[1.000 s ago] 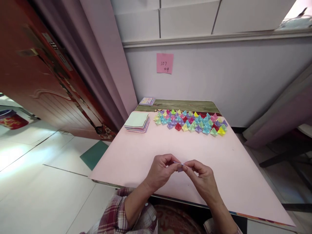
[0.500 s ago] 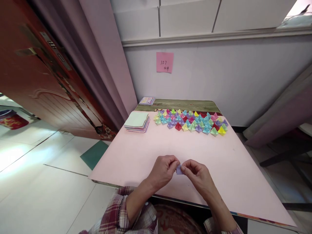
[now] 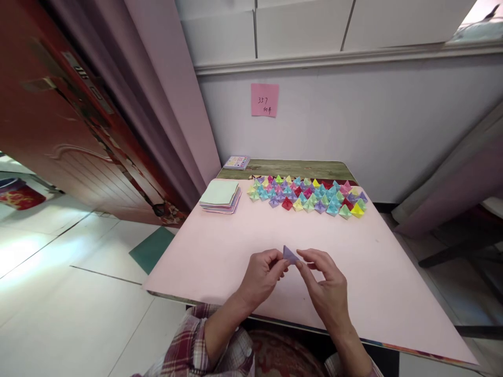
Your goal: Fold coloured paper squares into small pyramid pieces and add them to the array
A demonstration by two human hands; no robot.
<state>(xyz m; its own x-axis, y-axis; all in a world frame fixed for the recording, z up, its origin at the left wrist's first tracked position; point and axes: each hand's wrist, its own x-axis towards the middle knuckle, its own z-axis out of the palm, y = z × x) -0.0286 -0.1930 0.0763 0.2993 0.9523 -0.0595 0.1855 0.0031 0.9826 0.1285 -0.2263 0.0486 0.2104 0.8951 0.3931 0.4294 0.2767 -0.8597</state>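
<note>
A small folded purple paper piece (image 3: 290,254) stands point-up between my two hands, just above the pink table sheet (image 3: 220,251). My left hand (image 3: 262,275) pinches its left side with thumb and fingertips. My right hand (image 3: 324,285) touches its right side with the fingertips, the other fingers loosely curled. Both forearms come up from the bottom edge, in plaid sleeves.
Several folded paper shapes in many colours (image 3: 306,196) lie in rows at the table's far side. A stack of square papers (image 3: 220,196) sits at the far left, a small paper pack (image 3: 236,162) behind it. A pink note (image 3: 264,100) hangs on the wall. A red door (image 3: 58,120) stands left.
The purple piece has been turned from lying flat between my fingertips to standing as a pointed triangle. Both hands have risen slightly on the sheet.
</note>
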